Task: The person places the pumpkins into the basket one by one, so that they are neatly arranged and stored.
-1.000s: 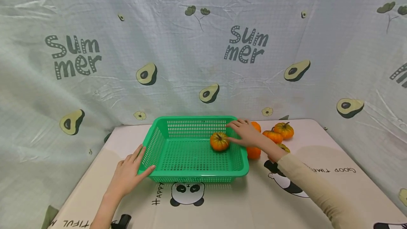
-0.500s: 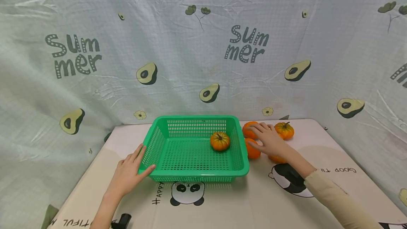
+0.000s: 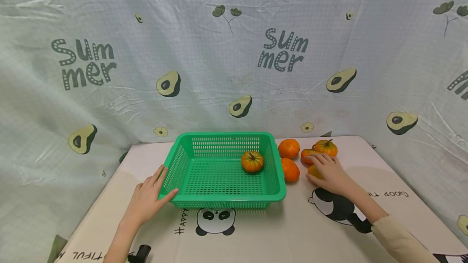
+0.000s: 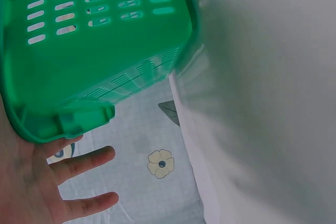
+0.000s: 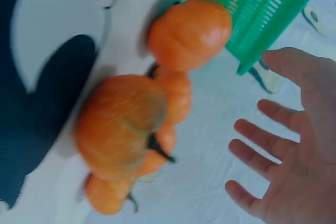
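A green plastic basket (image 3: 226,200) sits mid-table, with one small orange pumpkin (image 3: 252,162) inside near its right wall. My left hand (image 3: 146,200) rests at the basket's left rim, fingers spread and straight; the left wrist view shows them just outside the green wall (image 4: 94,66). Over a small pumpkin (image 3: 314,172) to the right of the basket is my right hand (image 3: 330,177), partly covering it. In the right wrist view, its fingers (image 5: 268,137) extend loosely, apart from the nearest pumpkin (image 5: 118,129), which has a dark stem. Nothing is in either hand.
Two orange pumpkins (image 3: 289,148) stand close against the basket's right side. Further right, behind my right hand, are another pumpkin (image 3: 308,156) and one with a stem (image 3: 326,147). A patterned curtain (image 3: 204,52) hangs right behind the table (image 3: 256,238).
My right hand has moved from the basket's right rim, past the two nearer pumpkins, to the pumpkin further right. The left hand, the basket and the pumpkin inside have stayed put.
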Available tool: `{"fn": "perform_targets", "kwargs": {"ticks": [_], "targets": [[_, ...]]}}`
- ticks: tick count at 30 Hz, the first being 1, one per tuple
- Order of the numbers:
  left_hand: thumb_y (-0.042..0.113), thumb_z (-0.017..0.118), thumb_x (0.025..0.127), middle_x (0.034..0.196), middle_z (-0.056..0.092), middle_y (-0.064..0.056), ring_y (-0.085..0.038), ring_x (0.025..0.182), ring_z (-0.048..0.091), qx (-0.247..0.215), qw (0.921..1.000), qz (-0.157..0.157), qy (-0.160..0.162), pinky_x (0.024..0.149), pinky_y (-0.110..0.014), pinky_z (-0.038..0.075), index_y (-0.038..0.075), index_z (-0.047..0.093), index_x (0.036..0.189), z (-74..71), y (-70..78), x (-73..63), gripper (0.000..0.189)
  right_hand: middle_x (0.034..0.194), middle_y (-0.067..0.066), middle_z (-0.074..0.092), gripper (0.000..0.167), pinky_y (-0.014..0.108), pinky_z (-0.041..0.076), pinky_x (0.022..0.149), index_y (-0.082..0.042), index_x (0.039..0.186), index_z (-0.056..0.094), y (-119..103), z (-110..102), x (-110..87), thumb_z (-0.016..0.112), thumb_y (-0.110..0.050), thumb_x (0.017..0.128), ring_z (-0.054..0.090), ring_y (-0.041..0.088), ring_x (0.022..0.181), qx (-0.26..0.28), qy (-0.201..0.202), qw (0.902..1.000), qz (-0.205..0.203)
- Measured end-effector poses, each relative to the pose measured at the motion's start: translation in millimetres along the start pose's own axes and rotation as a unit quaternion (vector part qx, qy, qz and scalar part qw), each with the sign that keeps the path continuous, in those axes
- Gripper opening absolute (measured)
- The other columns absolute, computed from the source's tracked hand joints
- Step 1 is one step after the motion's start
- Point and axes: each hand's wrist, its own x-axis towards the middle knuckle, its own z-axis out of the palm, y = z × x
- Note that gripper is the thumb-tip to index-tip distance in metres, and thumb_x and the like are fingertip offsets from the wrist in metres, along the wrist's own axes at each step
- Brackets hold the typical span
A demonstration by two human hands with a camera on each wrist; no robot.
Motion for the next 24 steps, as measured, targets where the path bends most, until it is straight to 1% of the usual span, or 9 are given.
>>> {"fn": "perform_targets", "kwargs": {"ticks": [4,10,17,24], "targets": [[0.054,0.048,0.084,0.143,0.03,-0.017,-0.036,0.114,0.045,0.0,1.0,0.001,0.004,0.08,-0.056,0.037,0.002,0.03,0.139,0.3,0.0,0.1,0.077,0.124,0.021,0.047,0.055,0.059,0.028,0.087,-0.001,0.122,0.047,8,3,-12.9,0.064,-0.033,0.08,0.038,0.04,0.114,0.002,-0.02,0.9994,0.03],[0.054,0.048,0.084,0.144,0.03,-0.017,-0.036,0.115,0.045,0.002,1.0,0.0,0.002,0.081,-0.056,0.037,0.002,0.03,0.139,0.3,0.2,-0.8,0.077,0.124,0.021,0.047,0.061,0.058,0.029,0.085,-0.002,0.124,0.047,21,13,-23.8,0.066,-0.036,0.077,0.037,0.039,0.113,-0.004,-0.008,0.9991,0.041],[0.054,0.047,0.085,0.144,0.028,-0.017,-0.037,0.117,0.043,-0.004,1.0,0.0,-0.003,0.082,-0.056,0.037,0.003,0.029,0.139,-0.3,0.5,-1.4,0.077,0.125,0.026,0.044,0.071,0.06,0.03,0.084,0.003,0.127,0.042,36,23,-25.7,0.067,-0.04,0.076,0.037,0.042,0.11,-0.012,-0.005,0.9971,0.075],[0.054,0.046,0.085,0.145,0.028,-0.017,-0.037,0.118,0.042,-0.004,1.0,-0.002,-0.006,0.083,-0.056,0.036,0.003,0.028,0.14,-1.4,0.9,-0.6,0.077,0.127,0.033,0.039,0.08,0.064,0.029,0.083,0.006,0.132,0.032,42,28,-23.7,0.066,-0.04,0.076,0.035,0.046,0.109,0.002,-0.024,0.9944,0.102]]}}
